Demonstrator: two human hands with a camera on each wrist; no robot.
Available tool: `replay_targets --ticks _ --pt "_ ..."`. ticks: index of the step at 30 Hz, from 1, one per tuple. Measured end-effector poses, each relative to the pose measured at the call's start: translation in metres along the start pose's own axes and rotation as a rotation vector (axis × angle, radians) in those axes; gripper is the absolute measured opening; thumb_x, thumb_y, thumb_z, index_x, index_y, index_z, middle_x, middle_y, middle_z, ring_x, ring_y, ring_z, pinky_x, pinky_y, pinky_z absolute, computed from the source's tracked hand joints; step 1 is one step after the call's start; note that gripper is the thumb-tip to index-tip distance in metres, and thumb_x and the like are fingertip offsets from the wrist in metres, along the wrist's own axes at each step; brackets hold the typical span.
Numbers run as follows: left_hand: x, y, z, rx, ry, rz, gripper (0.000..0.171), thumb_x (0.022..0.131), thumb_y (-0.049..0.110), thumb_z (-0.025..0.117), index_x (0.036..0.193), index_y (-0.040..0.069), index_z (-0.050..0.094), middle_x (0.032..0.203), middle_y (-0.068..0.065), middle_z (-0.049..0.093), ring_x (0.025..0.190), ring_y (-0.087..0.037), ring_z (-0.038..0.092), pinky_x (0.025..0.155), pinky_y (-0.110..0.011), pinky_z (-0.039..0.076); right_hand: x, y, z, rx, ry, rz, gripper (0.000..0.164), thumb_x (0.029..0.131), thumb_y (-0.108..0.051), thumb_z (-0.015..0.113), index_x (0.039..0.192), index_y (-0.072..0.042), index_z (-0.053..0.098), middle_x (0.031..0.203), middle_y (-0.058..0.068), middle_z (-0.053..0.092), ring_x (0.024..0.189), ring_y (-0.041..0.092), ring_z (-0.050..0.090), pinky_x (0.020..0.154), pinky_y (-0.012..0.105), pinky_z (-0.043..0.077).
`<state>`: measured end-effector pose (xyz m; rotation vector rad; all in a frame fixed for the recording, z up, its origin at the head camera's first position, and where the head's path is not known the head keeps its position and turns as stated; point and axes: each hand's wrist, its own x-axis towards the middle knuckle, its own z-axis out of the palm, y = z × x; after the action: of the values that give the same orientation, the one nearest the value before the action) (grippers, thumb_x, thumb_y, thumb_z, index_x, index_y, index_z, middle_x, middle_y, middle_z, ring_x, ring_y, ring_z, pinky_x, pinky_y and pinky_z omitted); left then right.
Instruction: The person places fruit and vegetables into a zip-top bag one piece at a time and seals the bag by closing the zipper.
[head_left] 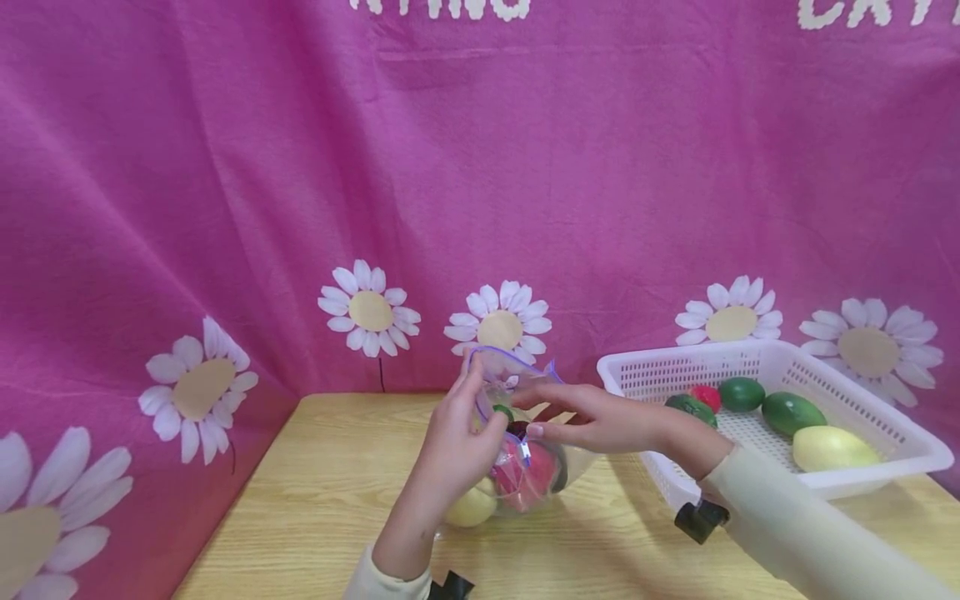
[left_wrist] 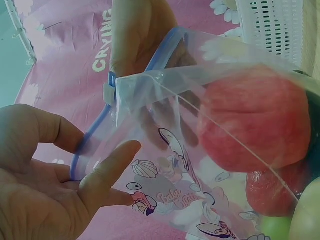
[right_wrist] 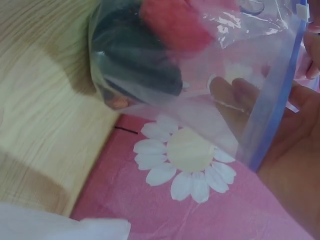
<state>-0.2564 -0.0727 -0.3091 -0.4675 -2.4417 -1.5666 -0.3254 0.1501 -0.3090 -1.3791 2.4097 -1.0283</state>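
Note:
A clear plastic zip bag with a blue-purple zip edge and printed cartoon figures stands on the table, its mouth open. My left hand pinches the bag's rim between thumb and fingers on the left side. My right hand reaches in at the mouth from the right, its fingers extended and seen through the plastic in both wrist views; they hold nothing visible. Inside lie a large pinkish-red fruit, a smaller red one, a dark green piece and a pale yellow one.
On the right of the wooden table stands a white perforated basket. It holds dark green pieces, a red one and a pale yellow one. A pink curtain with white flowers hangs behind.

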Motion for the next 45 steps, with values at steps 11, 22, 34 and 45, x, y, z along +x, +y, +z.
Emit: replay_targets --ticks 11,22,34,45 --pt "0.001 -0.004 -0.001 -0.008 0.021 0.053 0.076 0.091 0.003 0.055 0.16 0.003 0.024 0.169 -0.005 0.007 0.044 -0.005 0.027 0.042 -0.015 0.032 -0.028 -0.008 -0.007 -0.279 0.408 -0.08 0.012 0.096 -0.008 0.066 0.107 -0.01 0.071 0.1 -0.002 0.067 0.09 0.009 0.064 0.07 0.027 0.057" --pt "0.0 0.001 -0.001 0.004 -0.004 0.049 0.076 0.093 0.004 0.055 0.161 0.007 0.022 0.169 0.001 0.005 0.043 -0.006 0.031 0.043 -0.016 0.036 -0.046 -0.012 0.004 -0.303 0.386 0.194 0.024 0.097 -0.017 0.066 0.109 0.003 0.074 0.092 0.003 0.068 0.068 0.006 0.06 0.057 0.024 0.052" --pt "-0.001 -0.003 -0.004 -0.002 0.031 0.038 0.076 0.093 0.005 0.055 0.162 0.012 0.022 0.169 -0.005 0.011 0.042 -0.006 0.029 0.042 -0.016 0.035 -0.016 -0.031 0.004 -0.092 0.494 0.359 0.051 0.075 0.001 0.067 0.125 0.011 0.063 0.065 -0.001 0.058 0.059 0.011 0.051 0.049 0.023 0.04" --pt "0.001 -0.004 -0.009 0.015 0.001 0.015 0.07 0.101 0.013 0.051 0.163 0.012 0.018 0.169 -0.01 0.016 0.046 -0.011 0.033 0.045 -0.021 0.039 0.009 -0.068 -0.008 -0.078 0.565 0.233 0.042 0.077 0.0 0.071 0.119 0.004 0.071 0.078 0.003 0.054 0.059 0.009 0.04 0.05 0.022 0.034"
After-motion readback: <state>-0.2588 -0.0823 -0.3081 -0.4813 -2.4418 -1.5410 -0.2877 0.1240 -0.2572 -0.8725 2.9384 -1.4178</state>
